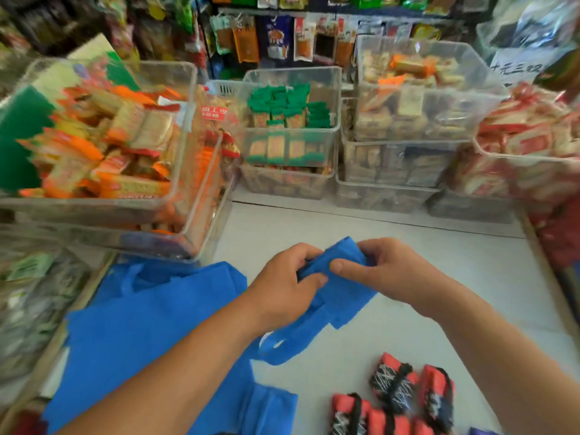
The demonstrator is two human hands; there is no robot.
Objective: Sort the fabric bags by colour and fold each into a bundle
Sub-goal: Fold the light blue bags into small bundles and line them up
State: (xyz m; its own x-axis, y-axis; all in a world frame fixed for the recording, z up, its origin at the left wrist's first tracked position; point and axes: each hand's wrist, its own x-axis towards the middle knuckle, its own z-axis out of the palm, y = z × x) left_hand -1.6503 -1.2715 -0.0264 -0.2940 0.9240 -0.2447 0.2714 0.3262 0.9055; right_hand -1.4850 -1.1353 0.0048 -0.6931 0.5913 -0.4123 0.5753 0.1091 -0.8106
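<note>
Left hand (287, 277), right hand (389, 271): fingers (345, 267) curled.

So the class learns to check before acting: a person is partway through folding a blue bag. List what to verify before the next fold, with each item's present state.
1. Left hand and right hand grip the blue bag: ok.
2. Bag fully bundled: not ok; its handle loop hangs loose.
3. Colours kept apart: ok; blue pile on the left, red-and-black bundles separate.
4. Bare counter for setting the bundle down: ok.
5. Edges aligned inside the grip: cannot tell.
</note>
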